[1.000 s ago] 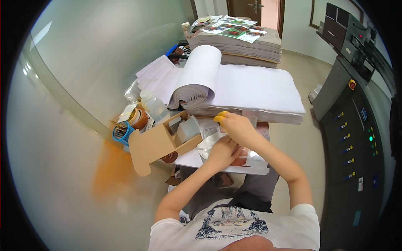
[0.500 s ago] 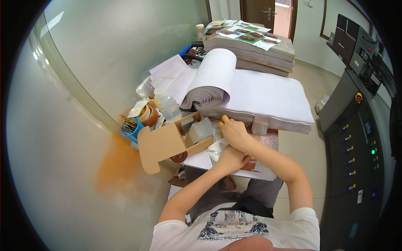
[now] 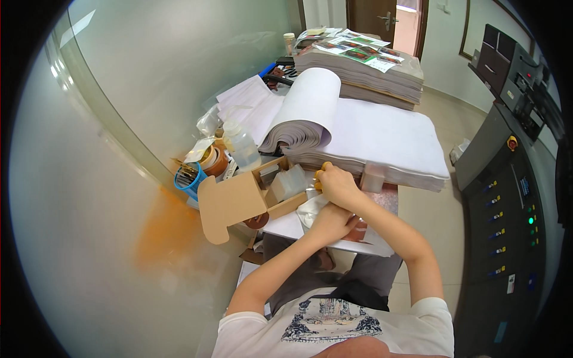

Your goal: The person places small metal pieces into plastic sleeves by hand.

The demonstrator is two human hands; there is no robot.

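Note:
My right hand [image 3: 338, 188] is closed beside the open cardboard box [image 3: 233, 206], its curled fingers wearing yellow finger covers. Whatever its fingertips pinch is hidden or too small to make out. A small pale object [image 3: 312, 192] shows just below those fingertips, by the box wall. Under the right wrist, my left hand [image 3: 330, 224] is bent over a reddish printed sheet [image 3: 358, 232]. Its fingers look curled, mostly out of sight, and what they hold cannot be made out. White cloth [image 3: 309, 210] lies against its left side. Clear plastic packets [image 3: 289, 182] stand in the box.
Behind the hands lies a thick paper stack [image 3: 388, 134] with its left part rolled over. A translucent bottle [image 3: 240, 148] and a blue cup of brushes [image 3: 190, 179] stand left, near a glass partition [image 3: 119, 179]. A dark machine cabinet [image 3: 507, 227] is at right.
My right hand has shifted slightly and its fingers have curled in more. The small pale object by the box now shows below them. My left hand stays nearly in place.

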